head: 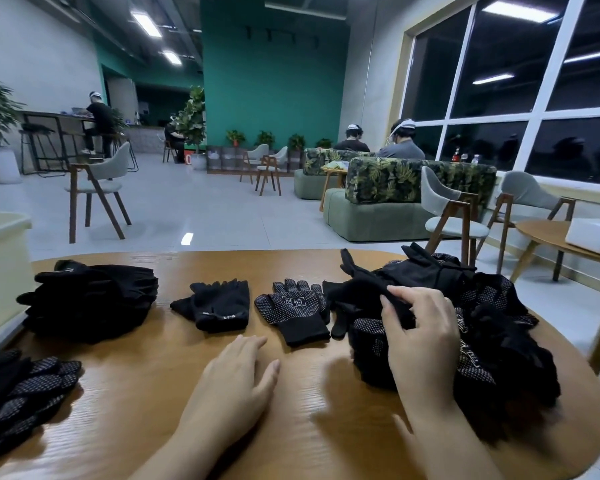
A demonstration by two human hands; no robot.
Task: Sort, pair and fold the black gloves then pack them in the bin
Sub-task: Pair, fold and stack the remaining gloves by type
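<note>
— Why those piles at your left?
— You seem to sort by kind: dotted gloves (25, 389) at the near corner, a plain stack (90, 299) behind, beside the pale bin (0, 271). Mid-table, one plain glove (219, 306) and one dotted glove (295, 310) likely await partners.
— My hands?
— Your left hand (236, 379) rests flat, fingers relaxed. Your right hand (420, 334) pinches a glove atop the unsorted heap (465, 313), which is tangled, so others may drag along.

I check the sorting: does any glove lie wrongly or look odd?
Nothing looks damaged. Only the pile under the right hand is a tangled heap, still unsorted; the other gloves lie in tidy groups.
</note>
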